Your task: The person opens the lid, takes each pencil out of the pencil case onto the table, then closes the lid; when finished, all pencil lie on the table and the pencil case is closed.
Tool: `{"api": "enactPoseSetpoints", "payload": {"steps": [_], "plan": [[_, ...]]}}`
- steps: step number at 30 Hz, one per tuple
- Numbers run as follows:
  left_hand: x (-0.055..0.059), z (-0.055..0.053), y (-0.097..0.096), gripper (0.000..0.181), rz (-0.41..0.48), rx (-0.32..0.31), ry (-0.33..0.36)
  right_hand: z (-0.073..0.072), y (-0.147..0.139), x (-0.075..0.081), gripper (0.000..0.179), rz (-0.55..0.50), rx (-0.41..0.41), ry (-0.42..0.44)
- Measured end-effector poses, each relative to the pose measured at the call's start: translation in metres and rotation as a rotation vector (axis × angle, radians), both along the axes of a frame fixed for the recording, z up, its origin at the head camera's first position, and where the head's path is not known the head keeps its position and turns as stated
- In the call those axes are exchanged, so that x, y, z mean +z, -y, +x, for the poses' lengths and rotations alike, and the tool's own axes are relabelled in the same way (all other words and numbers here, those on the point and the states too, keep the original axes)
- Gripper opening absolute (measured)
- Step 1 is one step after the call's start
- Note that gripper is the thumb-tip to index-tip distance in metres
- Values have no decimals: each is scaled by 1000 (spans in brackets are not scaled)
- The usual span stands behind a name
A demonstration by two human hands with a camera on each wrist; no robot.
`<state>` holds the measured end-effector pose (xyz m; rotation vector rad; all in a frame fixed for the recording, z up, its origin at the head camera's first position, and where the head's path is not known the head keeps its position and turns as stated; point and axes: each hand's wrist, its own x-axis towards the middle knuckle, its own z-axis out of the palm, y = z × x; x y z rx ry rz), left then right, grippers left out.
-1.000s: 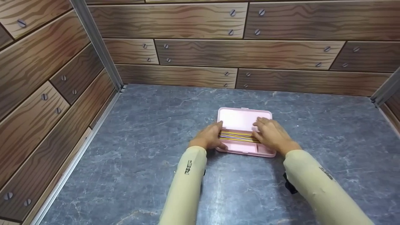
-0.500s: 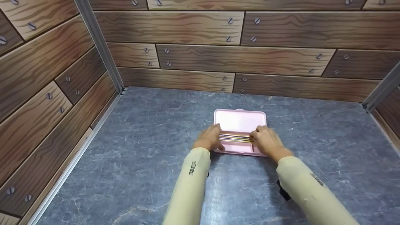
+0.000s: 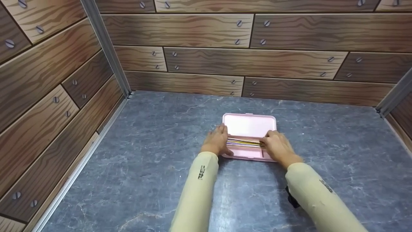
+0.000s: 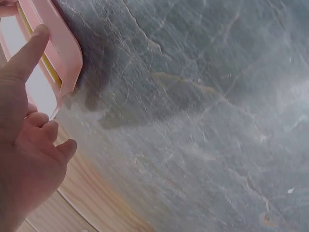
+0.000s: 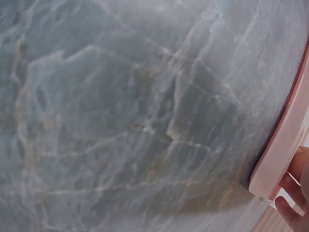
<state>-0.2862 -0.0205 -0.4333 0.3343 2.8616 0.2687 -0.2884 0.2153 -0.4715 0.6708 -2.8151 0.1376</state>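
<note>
A pink pencil case [image 3: 249, 125] lies on the table with its lid laid back. Several thin pencils [image 3: 244, 142], yellow and dark striped, lie lengthwise in its long compartment. My left hand [image 3: 216, 141] grips the left end of the case. In the left wrist view its thumb [image 4: 40, 33] rests on the near rim, while the other fingers curl by the lid side. My right hand [image 3: 277, 146] is over the right end, fingertips bent down onto the pencils' ends and pinching them. The right wrist view shows only some of its fingers [image 5: 288, 212] beside the case wall [image 5: 280, 150].
The case stands on a grey-blue marbled table [image 3: 154, 135]. A wood-patterned wall [image 3: 206, 61] closes the back, another [image 3: 42, 106] the left side. Metal corner posts [image 3: 107, 48] stand where the walls meet. A small compartment [image 3: 266, 155] sits at the case's near right.
The right hand has drawn back from the lid, its fingers bending down onto the pencils' right ends. The left hand stays at the case's left end. The head view has tilted slightly.
</note>
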Motion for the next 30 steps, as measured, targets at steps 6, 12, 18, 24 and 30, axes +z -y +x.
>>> {"api": "enactPoseSetpoints", "payload": {"steps": [6,12,18,24,30], "plan": [[3,2,4,108,-92,-16,-40,0,0,-4,12,-120,46,-87],[1,3,2,109,-92,-18,-48,1,-2,-4,12,-121,10,-68],[-3,4,-1,106,-82,-16,-20,2,-3,-1,12,-117,-53,13],[-5,5,0,101,-28,-22,11,1,-2,2,10,-86,-92,38],[-11,7,5,80,48,-62,-23,0,1,5,9,16,-73,44]]}}
